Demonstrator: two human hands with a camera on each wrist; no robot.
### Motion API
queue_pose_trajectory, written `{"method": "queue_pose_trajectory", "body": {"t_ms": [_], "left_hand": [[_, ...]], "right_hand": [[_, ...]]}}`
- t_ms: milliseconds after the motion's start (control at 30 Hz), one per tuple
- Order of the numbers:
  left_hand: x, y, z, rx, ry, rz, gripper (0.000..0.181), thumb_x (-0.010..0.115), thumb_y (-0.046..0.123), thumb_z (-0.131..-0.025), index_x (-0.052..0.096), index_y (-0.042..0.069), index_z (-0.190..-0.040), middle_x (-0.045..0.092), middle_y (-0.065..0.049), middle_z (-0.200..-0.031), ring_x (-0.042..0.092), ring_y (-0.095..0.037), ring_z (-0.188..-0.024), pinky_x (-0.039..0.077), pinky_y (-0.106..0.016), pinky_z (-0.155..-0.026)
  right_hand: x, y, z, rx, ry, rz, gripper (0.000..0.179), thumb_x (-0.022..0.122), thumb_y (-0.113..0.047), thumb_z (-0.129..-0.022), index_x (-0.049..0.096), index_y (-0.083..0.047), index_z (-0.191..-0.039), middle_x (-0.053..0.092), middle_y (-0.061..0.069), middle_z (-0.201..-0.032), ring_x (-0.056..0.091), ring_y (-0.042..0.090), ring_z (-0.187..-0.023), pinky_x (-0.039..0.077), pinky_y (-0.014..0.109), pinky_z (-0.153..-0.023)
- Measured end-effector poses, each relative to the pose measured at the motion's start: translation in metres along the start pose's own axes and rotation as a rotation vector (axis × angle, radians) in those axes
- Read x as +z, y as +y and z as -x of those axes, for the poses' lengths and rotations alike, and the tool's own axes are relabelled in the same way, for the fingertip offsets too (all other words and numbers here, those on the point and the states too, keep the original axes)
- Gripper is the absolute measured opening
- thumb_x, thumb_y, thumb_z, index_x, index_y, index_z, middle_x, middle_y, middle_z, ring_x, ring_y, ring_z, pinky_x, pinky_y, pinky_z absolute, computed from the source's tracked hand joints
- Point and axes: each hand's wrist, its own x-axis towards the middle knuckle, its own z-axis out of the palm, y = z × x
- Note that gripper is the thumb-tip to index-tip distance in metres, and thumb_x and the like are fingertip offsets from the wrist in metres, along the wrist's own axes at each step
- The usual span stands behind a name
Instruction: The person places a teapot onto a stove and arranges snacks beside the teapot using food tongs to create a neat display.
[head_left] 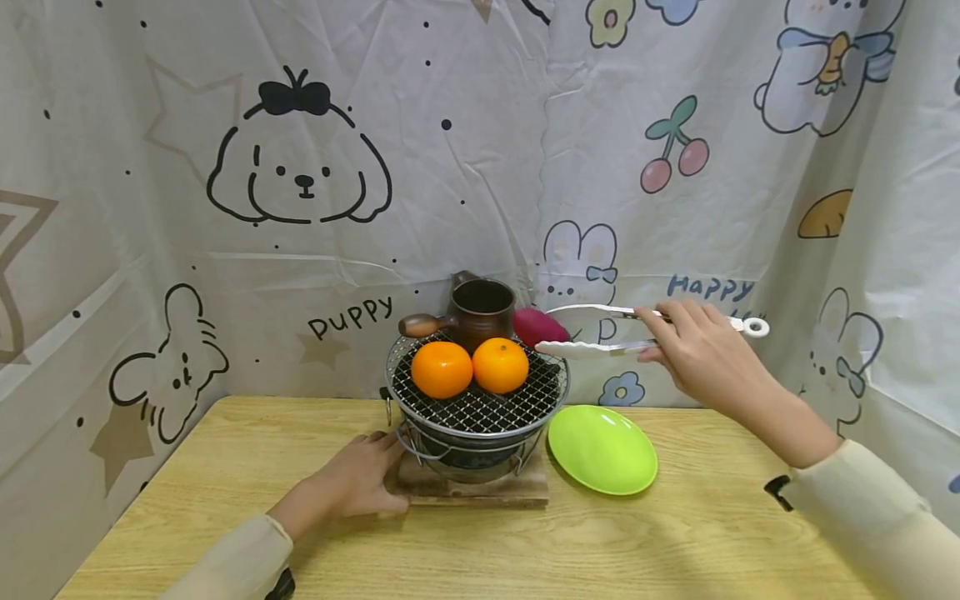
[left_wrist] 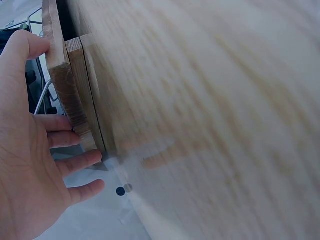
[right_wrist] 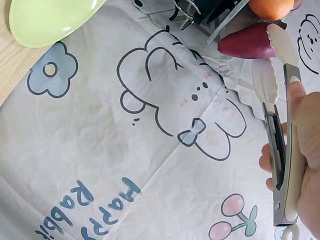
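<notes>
My right hand (head_left: 708, 354) grips white-tipped tongs (head_left: 596, 346), their tips around a reddish-purple, tapered sweet potato (head_left: 538, 327). In the head view the sweet potato appears over the back right rim of the round grill (head_left: 480, 414). Two oranges (head_left: 442, 370) sit side by side on the mesh. Behind them stands a brown pot (head_left: 483, 308) with a side handle. My left hand (head_left: 360, 479) rests at the left corner of the wooden board (head_left: 480, 492) under the stove. In the left wrist view its thumb and some loosely extended fingers touch the board's edges.
A green plate (head_left: 602, 450) lies on the wooden table (head_left: 622, 542), right of the stove. A printed cloth (head_left: 465, 150) hangs close behind and along both sides. A wire handle (head_left: 420, 446) juts from the stove's front left.
</notes>
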Motion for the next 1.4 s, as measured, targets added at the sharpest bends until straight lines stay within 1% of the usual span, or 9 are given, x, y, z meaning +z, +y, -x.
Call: {"method": "queue_pose_trajectory", "body": {"t_ms": [233,633,667,767,833,900,1033,1300,1400], "left_hand": [[0.001,-0.001,0.000,-0.001,0.004,-0.001,0.099,0.067,0.061,-0.074,0.046,0.001,-0.150,0.060,-0.016,-0.143,0.062,-0.033,-0.114,0.052,-0.048,-0.093],[0.001,0.002,0.000,-0.006,-0.002,0.008,0.096,0.067,0.060,-0.074,0.047,0.003,-0.149,0.060,-0.015,-0.143,0.062,-0.032,-0.114,0.052,-0.047,-0.093],[0.001,0.002,0.000,-0.006,0.000,0.008,0.096,0.068,0.060,-0.074,0.048,0.003,-0.149,0.060,-0.015,-0.143,0.062,-0.032,-0.114,0.052,-0.047,-0.092],[0.000,0.002,0.000,-0.006,0.001,0.008,0.096,0.068,0.060,-0.074,0.048,0.003,-0.148,0.060,-0.015,-0.143,0.062,-0.031,-0.114,0.052,-0.047,-0.092],[0.000,0.002,0.000,-0.010,-0.004,0.012,0.096,0.068,0.060,-0.074,0.048,0.003,-0.149,0.060,-0.015,-0.143,0.062,-0.032,-0.115,0.052,-0.047,-0.092],[0.001,0.002,0.000,-0.010,-0.006,0.014,0.096,0.068,0.059,-0.074,0.047,0.003,-0.149,0.059,-0.015,-0.144,0.062,-0.032,-0.115,0.052,-0.047,-0.093],[0.001,0.001,0.000,-0.005,0.003,0.017,0.097,0.068,0.059,-0.073,0.047,0.003,-0.149,0.059,-0.015,-0.143,0.062,-0.032,-0.115,0.052,-0.048,-0.094],[0.001,0.001,0.000,-0.001,0.007,0.011,0.097,0.067,0.059,-0.074,0.047,0.002,-0.149,0.060,-0.015,-0.143,0.062,-0.033,-0.116,0.052,-0.048,-0.094],[0.001,0.000,0.000,0.001,0.008,0.007,0.096,0.067,0.059,-0.074,0.048,0.001,-0.149,0.060,-0.015,-0.143,0.062,-0.032,-0.114,0.052,-0.048,-0.093]], "right_hand": [[0.004,0.003,0.000,-0.019,-0.009,-0.015,0.068,0.021,-0.046,-0.108,0.059,0.004,-0.131,0.065,0.027,-0.110,0.062,0.045,-0.102,0.053,0.060,-0.091],[0.013,0.010,-0.001,-0.041,-0.010,-0.020,0.065,0.019,-0.042,-0.108,0.057,0.004,-0.133,0.061,0.028,-0.117,0.057,0.045,-0.109,0.049,0.060,-0.097],[0.014,0.010,-0.001,-0.042,-0.014,-0.022,0.063,0.021,-0.041,-0.108,0.057,0.004,-0.133,0.060,0.028,-0.118,0.057,0.045,-0.110,0.048,0.060,-0.098],[0.015,0.011,-0.002,-0.049,-0.022,-0.028,0.043,0.049,-0.027,-0.105,0.056,0.003,-0.134,0.060,0.027,-0.119,0.056,0.044,-0.111,0.047,0.059,-0.100],[0.016,0.012,-0.003,-0.058,-0.029,-0.021,0.047,0.066,-0.016,-0.094,0.055,0.003,-0.135,0.059,0.027,-0.120,0.056,0.044,-0.111,0.046,0.058,-0.100],[0.016,0.012,-0.004,-0.071,-0.029,-0.008,0.061,0.076,-0.009,-0.080,0.056,0.002,-0.135,0.059,0.026,-0.120,0.055,0.043,-0.111,0.046,0.058,-0.101],[0.014,0.015,-0.008,-0.101,-0.025,0.025,0.066,0.080,-0.006,-0.075,0.055,0.002,-0.137,0.060,0.025,-0.120,0.055,0.042,-0.114,0.045,0.057,-0.103],[0.007,0.025,-0.015,-0.191,-0.037,0.052,0.072,0.080,-0.003,-0.073,0.054,0.002,-0.140,0.061,0.025,-0.122,0.053,0.042,-0.116,0.040,0.056,-0.108],[0.004,0.028,-0.017,-0.213,-0.060,0.053,0.079,0.082,0.006,-0.070,0.051,0.000,-0.143,0.060,0.024,-0.128,0.052,0.041,-0.121,0.037,0.054,-0.114]]}}
